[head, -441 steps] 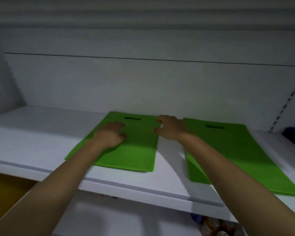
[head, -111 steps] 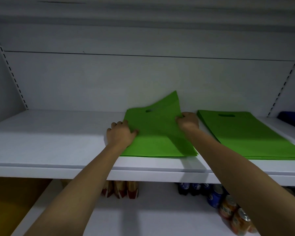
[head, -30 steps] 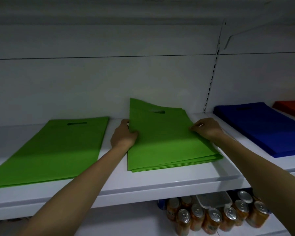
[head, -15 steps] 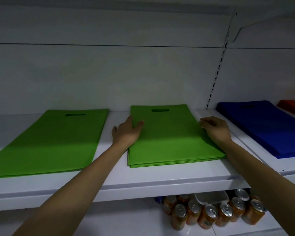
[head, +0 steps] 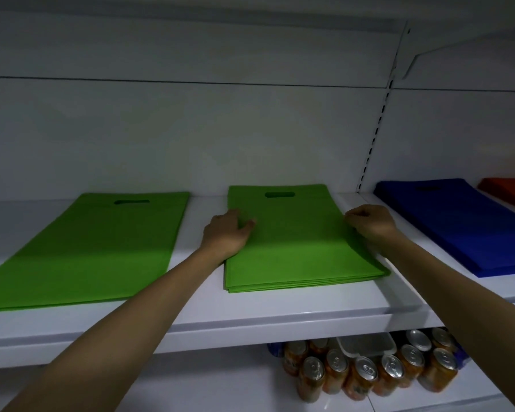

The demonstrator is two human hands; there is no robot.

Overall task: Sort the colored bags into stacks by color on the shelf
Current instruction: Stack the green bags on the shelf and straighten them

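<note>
head view: green bag stack (head: 295,251) on shelf (head: 280,319)

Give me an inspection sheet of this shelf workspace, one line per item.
Surface: white shelf, with bags lying flat on it.
Job's things: middle green stack, several bags thick, edges lined up; left green bags, flat and apart from it; blue stack in the next bay; red bags at the far right, cut off by the frame.
Clutter: nothing seen.
Hands: left hand rests open on the middle green stack's left edge; right hand has fingers curled at its right edge, grip unclear.
Cables: nothing seen.
Surroundings: drink cans and a clear container on the shelf below.
</note>
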